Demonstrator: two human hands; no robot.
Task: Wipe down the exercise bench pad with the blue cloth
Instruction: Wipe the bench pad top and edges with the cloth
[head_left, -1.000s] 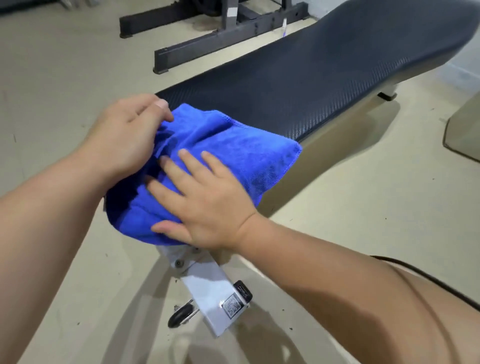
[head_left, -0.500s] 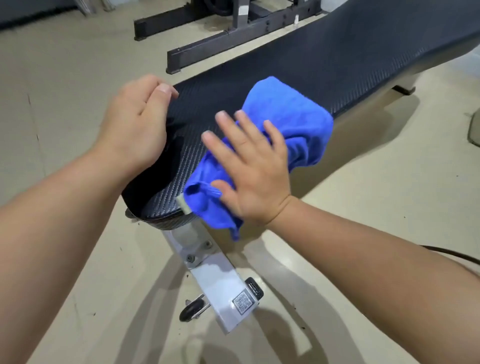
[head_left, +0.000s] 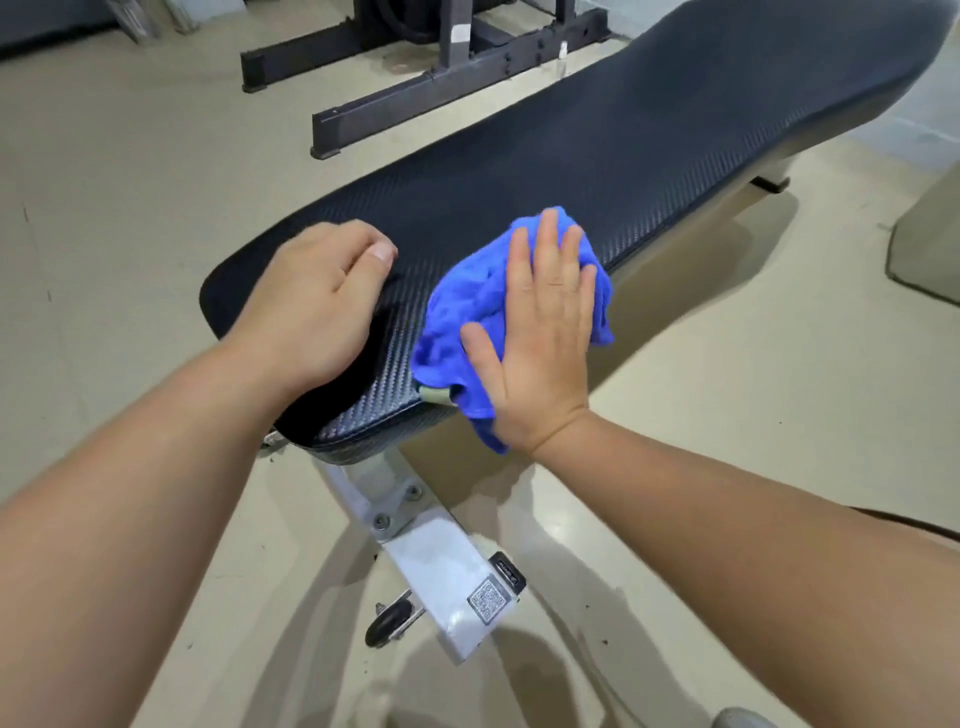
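Observation:
The black textured bench pad (head_left: 597, 150) runs from the near left to the far right. A crumpled blue cloth (head_left: 467, 301) lies on the pad's near right edge, and part of it hangs over the side. My right hand (head_left: 540, 332) presses flat on the cloth with its fingers spread. My left hand (head_left: 322, 301) rests on the pad's near end, left of the cloth, fingers curled loosely and holding nothing.
The bench's white frame leg (head_left: 441, 566) with a small wheel (head_left: 387, 621) and a QR label stands on the beige floor below my arms. A black metal rack base (head_left: 431, 78) lies behind the bench. A pale object (head_left: 930, 244) sits at the right edge.
My left hand let go of the cloth and settled on the pad's near end. My right hand pushed the bunched cloth away from that end along the pad's right edge.

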